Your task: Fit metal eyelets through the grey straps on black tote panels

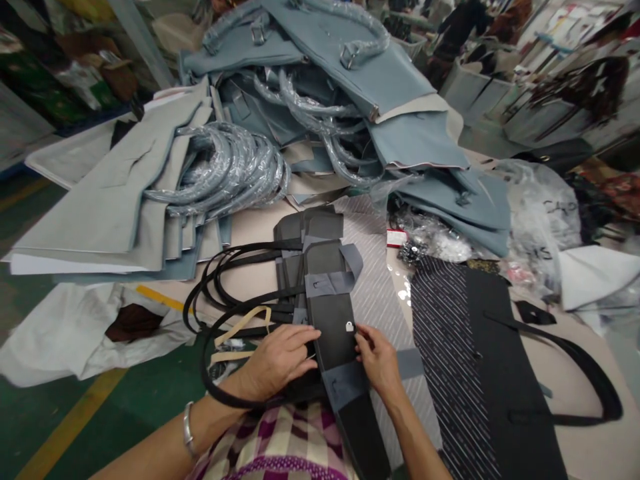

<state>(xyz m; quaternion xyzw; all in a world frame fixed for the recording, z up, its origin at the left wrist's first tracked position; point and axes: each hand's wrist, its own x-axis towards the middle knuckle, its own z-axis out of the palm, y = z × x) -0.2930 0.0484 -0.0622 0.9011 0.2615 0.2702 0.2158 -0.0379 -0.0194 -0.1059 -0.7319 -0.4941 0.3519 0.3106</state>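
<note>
A long black bag panel (331, 307) with strap handles on its left lies in front of me, crossed by grey-blue fabric strips (345, 385). A small silver-white metal fitting (349, 327) sits on its face near the right edge. My left hand (283, 357) is closed at the panel's left edge, index finger on top and thumb lower down. My right hand (376, 357) pinches the right edge beside the fitting; the fingertips partly hide what is between them. Black strap handles (215, 333) loop out around my left forearm.
Blue-grey bag pieces (345, 60) pile up at the back, with plastic-wrapped handles (235, 167). Grey panels (95, 180) are stacked at left. Striped lining (450, 360) and a black panel with a handle (510, 367) lie at right, near clear plastic bags (540, 220).
</note>
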